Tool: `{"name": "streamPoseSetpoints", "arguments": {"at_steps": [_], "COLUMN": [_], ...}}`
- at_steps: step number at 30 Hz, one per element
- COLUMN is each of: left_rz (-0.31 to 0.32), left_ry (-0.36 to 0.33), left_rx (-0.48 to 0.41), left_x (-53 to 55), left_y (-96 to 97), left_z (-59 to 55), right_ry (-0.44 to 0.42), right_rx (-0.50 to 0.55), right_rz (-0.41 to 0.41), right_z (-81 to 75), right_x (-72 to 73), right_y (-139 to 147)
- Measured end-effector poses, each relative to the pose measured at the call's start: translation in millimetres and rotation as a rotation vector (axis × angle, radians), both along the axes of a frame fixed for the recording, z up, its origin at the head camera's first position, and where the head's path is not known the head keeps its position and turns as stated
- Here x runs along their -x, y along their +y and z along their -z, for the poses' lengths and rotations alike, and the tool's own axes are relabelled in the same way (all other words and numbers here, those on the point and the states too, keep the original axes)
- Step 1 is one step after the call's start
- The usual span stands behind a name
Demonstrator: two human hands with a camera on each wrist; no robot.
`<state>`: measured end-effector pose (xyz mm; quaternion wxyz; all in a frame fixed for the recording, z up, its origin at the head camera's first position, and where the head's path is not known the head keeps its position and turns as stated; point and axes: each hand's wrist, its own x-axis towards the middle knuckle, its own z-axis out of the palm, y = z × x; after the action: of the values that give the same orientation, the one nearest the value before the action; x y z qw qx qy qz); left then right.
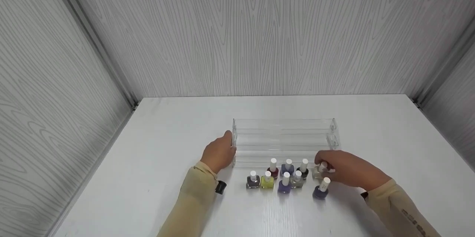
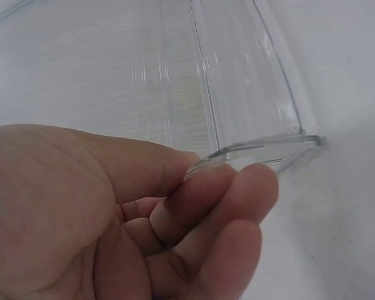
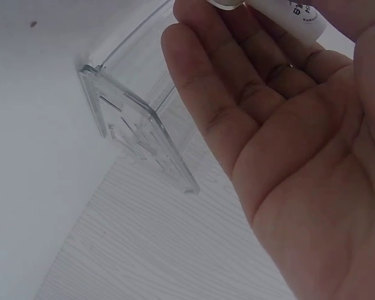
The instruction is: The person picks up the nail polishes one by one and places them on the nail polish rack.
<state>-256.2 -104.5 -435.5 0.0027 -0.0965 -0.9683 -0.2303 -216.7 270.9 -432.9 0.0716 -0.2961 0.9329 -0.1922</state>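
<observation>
Where the left hand (image 1: pixel 219 151) grips: thumb and forefinger pinch the thin end wall of the clear rack (image 1: pixel 282 139), leaving no gap but the plastic; the other fingers bend close beside them.
Left sleeve (image 1: pixel 191 192): pale yellow, behind those fingers, a small black object (image 1: pixel 220 187) beside its cuff.
Clear rack: stepped, on the white table (image 1: pixel 111 192), reaching from the left fingertips across to behind the right fingers.
Grey bottle (image 1: pixel 253 182): upright, the bottle nearest the left fingers.
Yellow bottle (image 1: pixel 267 182): just beside the grey one, further from the left fingers.
Red bottle (image 1: pixel 273 173): between the two hands' fingers, near the rack's front.
Purple bottle (image 1: pixel 284 187): between both hands, nearer the person than the left fingertips.
Blue bottle (image 1: pixel 287 170): behind the purple one, left of the right fingers.
Silvery bottle (image 1: pixel 297 182): near the right fingers, on their left.
Black bottle (image 1: pixel 304 173): left of the right fingertips, apart from them.
Pale bottle (image 1: pixel 317 173): white-capped, within the right fingers; whether it touches the table, I cannot tell.
Dark blue bottle (image 1: pixel 320 193): upright, nearer the person than the right fingers.
Right hand (image 1: pixel 347 168): fingers and thumb curled, holding the pale bottle.
</observation>
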Motion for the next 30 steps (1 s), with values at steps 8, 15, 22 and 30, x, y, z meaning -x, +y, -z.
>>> {"name": "streamPoseSetpoints", "arguments": {"at_steps": [8,15,22,30], "left_rz": [0.014,0.014,0.009,0.001], "left_ry": [0.005,-0.008,-0.006,-0.014], "left_rx": [-0.001,-0.009,-0.01,0.019], "left_x": [2.2,3.1,2.6,1.0], "left_y": [-1.6,-2.6,-1.9,-2.4], "left_z": [1.1,2.7,1.3,0.3], "right_ry": [0.056,0.153,0.236,0.26], "right_rx": [0.044,0.107,0.12,0.141], "right_rz": [0.033,0.035,0.023,0.044], "right_z": [0.6,1.9,0.8,1.1], "right_x": [3.2,3.7,4.6,3.8], "right_y": [-1.1,0.0,0.3,2.4]}}
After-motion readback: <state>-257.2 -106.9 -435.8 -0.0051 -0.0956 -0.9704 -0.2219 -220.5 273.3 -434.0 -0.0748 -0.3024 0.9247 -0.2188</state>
